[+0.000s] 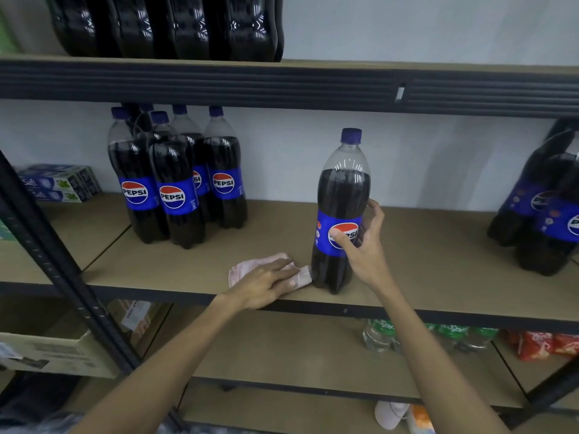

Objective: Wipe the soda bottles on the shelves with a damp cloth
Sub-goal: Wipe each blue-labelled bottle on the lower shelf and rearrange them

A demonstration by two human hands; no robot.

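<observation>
Up front: one bottle, right hand; one cloth, left hand.

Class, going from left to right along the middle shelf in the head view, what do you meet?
Toothpaste boxes → group of Pepsi bottles → pink cloth → single Pepsi bottle → Pepsi bottles at the right edge
</observation>
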